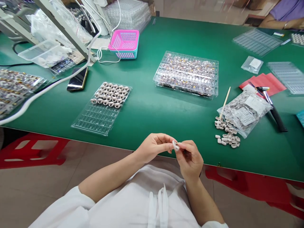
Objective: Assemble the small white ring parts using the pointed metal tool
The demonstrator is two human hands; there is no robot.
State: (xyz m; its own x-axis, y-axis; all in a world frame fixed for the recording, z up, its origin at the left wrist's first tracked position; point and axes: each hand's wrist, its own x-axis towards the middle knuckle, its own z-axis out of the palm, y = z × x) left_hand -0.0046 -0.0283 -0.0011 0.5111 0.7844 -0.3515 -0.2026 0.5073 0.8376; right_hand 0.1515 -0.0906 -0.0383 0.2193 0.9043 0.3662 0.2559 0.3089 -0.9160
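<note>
Near the table's front edge, my left hand point(153, 147) pinches a small whitish earbud-like shell point(175, 146) between thumb and fingers. My right hand point(192, 160) closes on the shell's other side, its fingertips touching it. Details inside the shell are too small to make out. To the left lies a clear plastic tray point(95, 118) whose back rows hold rounded pale shells point(110, 94) with dark middles. Off to the right, loose pale shell pieces point(228, 134) are heaped beside a plastic bag point(244, 109) full of similar pieces.
Stacked clear trays of small parts point(186, 74) stand mid-table. A hammer point(273, 107), a wooden stick point(225, 101) and red sheets point(263, 84) lie right. Left are a phone point(77, 79), a pink-and-blue basket point(124, 44) and a white cable point(59, 81). Another person's arm point(276, 23) rests far right.
</note>
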